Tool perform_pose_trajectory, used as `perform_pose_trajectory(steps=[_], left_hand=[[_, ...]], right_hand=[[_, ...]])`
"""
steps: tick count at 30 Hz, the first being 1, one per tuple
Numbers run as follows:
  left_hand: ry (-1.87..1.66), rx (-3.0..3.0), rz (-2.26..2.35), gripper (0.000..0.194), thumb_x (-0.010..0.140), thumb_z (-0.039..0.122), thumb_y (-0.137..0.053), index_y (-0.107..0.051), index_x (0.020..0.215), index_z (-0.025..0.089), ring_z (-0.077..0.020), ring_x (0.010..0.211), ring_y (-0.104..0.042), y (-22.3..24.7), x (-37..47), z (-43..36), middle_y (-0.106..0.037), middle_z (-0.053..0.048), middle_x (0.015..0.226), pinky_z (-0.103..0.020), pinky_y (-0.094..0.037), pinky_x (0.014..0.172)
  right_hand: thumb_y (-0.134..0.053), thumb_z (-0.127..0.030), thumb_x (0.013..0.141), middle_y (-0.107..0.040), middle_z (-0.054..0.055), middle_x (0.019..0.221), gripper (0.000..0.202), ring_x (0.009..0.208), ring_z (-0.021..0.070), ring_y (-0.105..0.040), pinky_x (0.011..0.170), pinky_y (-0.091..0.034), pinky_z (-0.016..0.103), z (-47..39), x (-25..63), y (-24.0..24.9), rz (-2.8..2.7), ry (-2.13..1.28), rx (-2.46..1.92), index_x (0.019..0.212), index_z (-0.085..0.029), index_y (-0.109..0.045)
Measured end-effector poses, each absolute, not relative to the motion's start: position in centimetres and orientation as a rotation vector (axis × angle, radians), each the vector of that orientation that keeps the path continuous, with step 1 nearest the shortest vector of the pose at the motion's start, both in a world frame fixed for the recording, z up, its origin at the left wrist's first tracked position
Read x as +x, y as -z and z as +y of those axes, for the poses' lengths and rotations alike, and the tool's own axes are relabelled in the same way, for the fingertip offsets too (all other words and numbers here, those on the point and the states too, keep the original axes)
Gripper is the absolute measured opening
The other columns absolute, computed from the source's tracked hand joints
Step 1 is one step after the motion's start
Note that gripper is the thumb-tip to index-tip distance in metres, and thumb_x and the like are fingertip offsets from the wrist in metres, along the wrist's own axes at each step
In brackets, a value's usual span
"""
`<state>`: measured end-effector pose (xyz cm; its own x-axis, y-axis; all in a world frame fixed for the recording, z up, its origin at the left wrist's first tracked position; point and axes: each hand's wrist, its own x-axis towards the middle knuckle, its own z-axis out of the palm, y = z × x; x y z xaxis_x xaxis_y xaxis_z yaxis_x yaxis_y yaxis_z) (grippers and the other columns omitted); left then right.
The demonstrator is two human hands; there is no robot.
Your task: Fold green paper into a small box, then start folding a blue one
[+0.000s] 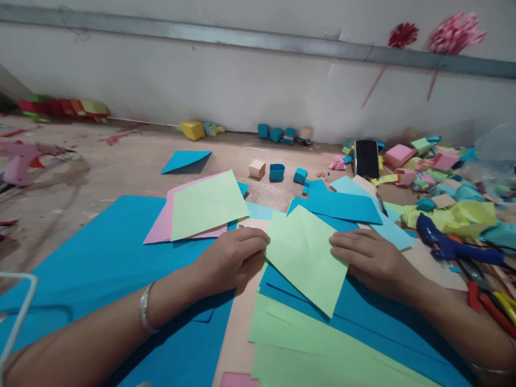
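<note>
The light-green paper square [304, 255] lies above the blue sheets [387, 317], between our hands: our left hand [245, 252] pinches its left corner between curled fingers, while the fingers of our right hand [360, 258] lie over its right corner; with that thumb hidden, we cannot tell whether they pinch. Our scuffed, brownish bench [137, 142] meets a white wall [161, 80] crossed by a grey rail [242, 37]. We see faint creases in the square, a smooth peach cube [257, 169], an open-topped blue box [277, 172] and crumpled yellow paper [463, 219].
</note>
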<state>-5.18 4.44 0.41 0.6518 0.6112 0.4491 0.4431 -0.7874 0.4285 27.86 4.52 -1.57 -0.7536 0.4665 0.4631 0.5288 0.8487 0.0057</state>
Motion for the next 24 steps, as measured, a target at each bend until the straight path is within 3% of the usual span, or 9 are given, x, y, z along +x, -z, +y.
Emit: perform_pose_trajectory(steps=[4, 7, 10, 14, 19, 24], left_hand=[[-0.79, 2.578, 0.861, 0.018, 0.09, 0.009, -0.043, -0.055, 0.079, 0.016, -0.0181, 0.086, -0.06, -0.5, -5.2, 4.3, -0.065, -0.01, 0.091, -0.028, -0.049, 0.071], [-0.723, 2.527, 0.913, 0.017, 0.088, 0.01, -0.043, -0.053, 0.077, 0.016, -0.0181, 0.075, -0.056, -0.4, -5.2, 4.2, -0.061, -0.008, 0.08, -0.03, -0.047, 0.065], [-0.747, 2.498, 0.948, 0.013, 0.085, 0.009, -0.045, -0.055, 0.081, 0.015, -0.018, 0.072, -0.053, -0.3, -5.1, 3.9, -0.058, -0.006, 0.077, -0.03, -0.044, 0.062], [-0.758, 2.522, 0.859, 0.015, 0.084, 0.009, -0.049, -0.06, 0.093, 0.015, -0.02, 0.082, -0.056, -0.2, -5.0, 3.7, -0.062, -0.009, 0.087, -0.031, -0.045, 0.069], [-0.714, 2.565, 0.788, 0.019, 0.087, 0.008, -0.045, -0.061, 0.079, 0.014, -0.0186, 0.077, -0.054, -0.5, -4.9, 3.2, -0.061, -0.009, 0.082, -0.03, -0.043, 0.065], [-0.558, 2.644, 0.867, 0.017, 0.084, 0.015, -0.051, -0.061, 0.071, 0.016, -0.0187, 0.071, -0.048, -1.2, -4.6, 2.5, -0.057, -0.006, 0.075, -0.034, -0.038, 0.065]], right_hand=[[-0.05, -0.008, 0.087, -0.07, 0.014, 0.109, 0.02, 0.105, 0.0233, -0.063, 0.084, -0.051, 0.04, 3.8, 27.0, 1.0, -2.528, 0.142, -0.697, 0.102, -0.017, -0.061], [-0.047, -0.005, 0.085, -0.07, 0.012, 0.1, 0.021, 0.096, 0.0219, -0.063, 0.078, -0.051, 0.036, 3.6, 26.4, 0.8, -2.518, 0.031, -0.691, 0.1, -0.016, -0.058], [-0.049, -0.01, 0.088, -0.068, 0.011, 0.097, 0.014, 0.093, 0.0212, -0.061, 0.078, -0.05, 0.036, 3.6, 26.4, 0.6, -2.522, -0.125, -0.677, 0.098, -0.018, -0.055], [-0.052, -0.018, 0.091, -0.065, 0.009, 0.099, 0.004, 0.097, 0.0198, -0.059, 0.083, -0.047, 0.034, 3.6, 27.0, 0.5, -2.524, -0.359, -0.738, 0.093, -0.02, -0.055], [-0.05, -0.014, 0.091, -0.062, 0.009, 0.101, 0.008, 0.091, 0.0171, -0.058, 0.078, -0.046, 0.03, 3.5, 27.4, 0.8, -2.488, -0.351, -0.854, 0.089, -0.02, -0.054], [-0.048, -0.022, 0.094, -0.06, 0.005, 0.09, 0.013, 0.079, 0.0157, -0.057, 0.068, -0.043, 0.027, 3.7, 27.5, 1.1, -2.488, -0.315, -1.122, 0.082, -0.021, -0.052]])
